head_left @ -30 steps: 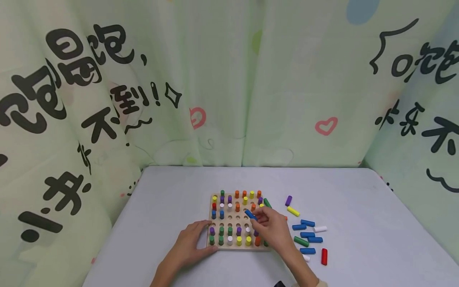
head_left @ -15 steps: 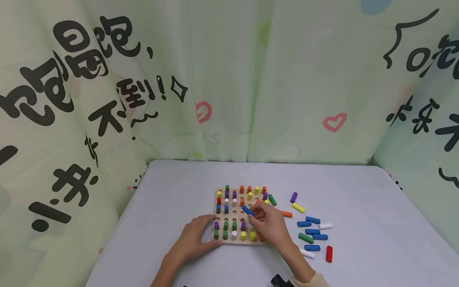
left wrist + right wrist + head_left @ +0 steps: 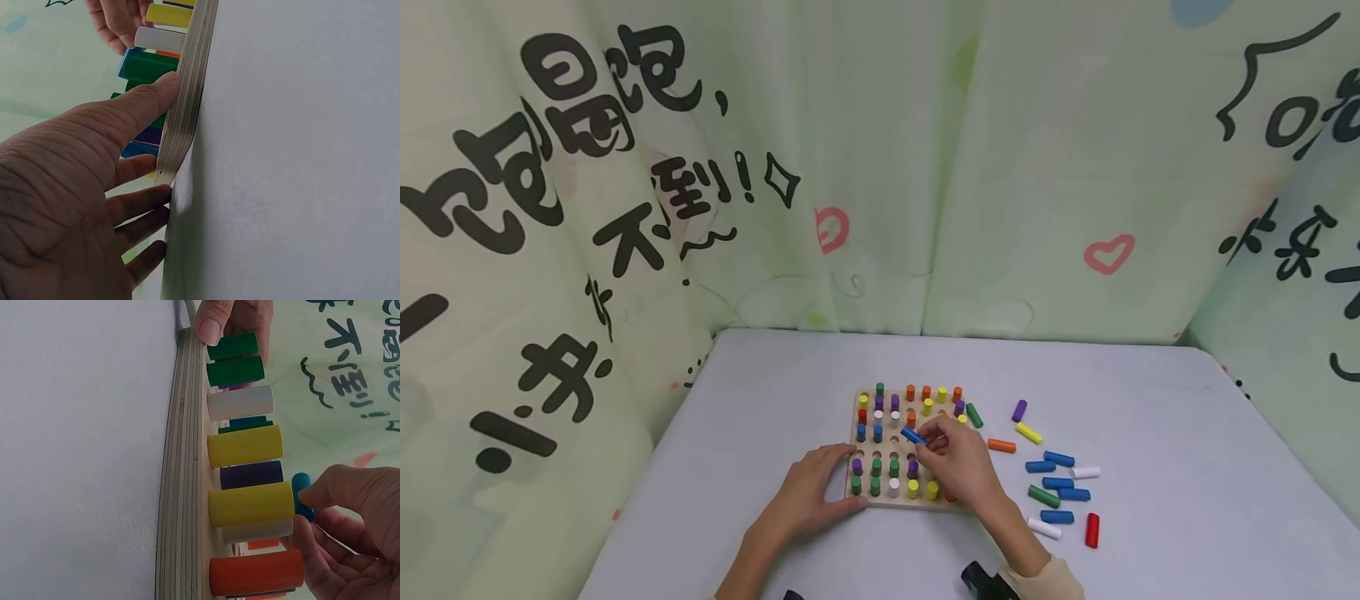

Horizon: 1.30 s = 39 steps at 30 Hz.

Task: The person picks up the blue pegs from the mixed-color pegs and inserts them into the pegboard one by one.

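Observation:
A wooden pegboard (image 3: 910, 503) lies on the table with rows of coloured pegs standing in it and several bare holes across its middle. My left hand (image 3: 811, 492) rests at its near left corner, fingers spread. The thumb (image 3: 153, 100) presses on the front edge, and the other fingertips lie along the left side. With thumb and fingertips my right hand (image 3: 958, 462) pinches a blue peg (image 3: 912, 435) over the middle of the board. Tilted in the head view, that blue peg (image 3: 302, 484) shows above the standing pegs in the right wrist view. My right forearm and hand cover the board's right part.
Loose pegs lie right of the board: several blue pegs (image 3: 1057, 517), a red peg (image 3: 1092, 530), an orange peg (image 3: 1002, 446) and others. A green peg (image 3: 974, 415) lies by the board's right edge. A printed curtain (image 3: 1000, 167) closes off the back and sides.
My right hand has carried the blue peg a little to the left across the board. The left hand keeps its place at the corner. The head view itself has shifted slightly.

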Each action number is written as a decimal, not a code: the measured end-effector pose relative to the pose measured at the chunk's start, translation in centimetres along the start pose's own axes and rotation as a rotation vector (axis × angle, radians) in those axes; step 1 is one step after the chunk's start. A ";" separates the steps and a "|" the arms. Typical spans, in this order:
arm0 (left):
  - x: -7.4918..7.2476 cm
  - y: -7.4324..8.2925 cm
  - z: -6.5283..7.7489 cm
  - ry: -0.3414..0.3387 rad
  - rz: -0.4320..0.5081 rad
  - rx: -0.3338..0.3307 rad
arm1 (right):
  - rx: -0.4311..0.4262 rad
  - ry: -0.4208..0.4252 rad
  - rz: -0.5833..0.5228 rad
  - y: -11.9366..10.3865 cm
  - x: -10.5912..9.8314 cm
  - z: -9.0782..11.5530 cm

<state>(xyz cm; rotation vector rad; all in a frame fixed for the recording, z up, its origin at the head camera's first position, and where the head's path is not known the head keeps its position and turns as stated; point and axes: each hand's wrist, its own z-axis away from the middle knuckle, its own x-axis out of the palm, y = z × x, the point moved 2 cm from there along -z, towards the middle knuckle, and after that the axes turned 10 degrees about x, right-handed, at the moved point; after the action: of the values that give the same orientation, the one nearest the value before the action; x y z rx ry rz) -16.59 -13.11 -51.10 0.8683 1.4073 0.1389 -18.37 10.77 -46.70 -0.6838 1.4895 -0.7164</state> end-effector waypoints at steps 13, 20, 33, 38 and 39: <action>0.0 -0.1 0.1 -0.001 0.012 -0.005 | -0.016 -0.032 0.010 -0.2 0.7 -0.9; -0.2 0.0 -0.1 0.009 0.007 0.013 | -0.019 -0.041 0.036 -0.4 1.0 -1.7; -0.2 0.1 -0.1 0.000 0.009 -0.004 | -0.018 -0.049 0.074 -0.3 1.7 -2.1; -0.3 0.3 0.0 0.002 0.005 -0.004 | -0.041 -0.039 0.035 -0.5 1.9 -2.1; -0.3 0.2 0.0 0.002 0.005 -0.005 | -0.049 -0.036 0.024 -0.6 1.9 -2.1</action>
<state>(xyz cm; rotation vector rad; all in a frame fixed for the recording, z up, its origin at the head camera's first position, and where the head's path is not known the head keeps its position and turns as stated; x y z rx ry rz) -16.58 -13.10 -50.73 0.8679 1.4057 0.1471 -20.56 9.00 -47.36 -0.7114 1.4835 -0.6476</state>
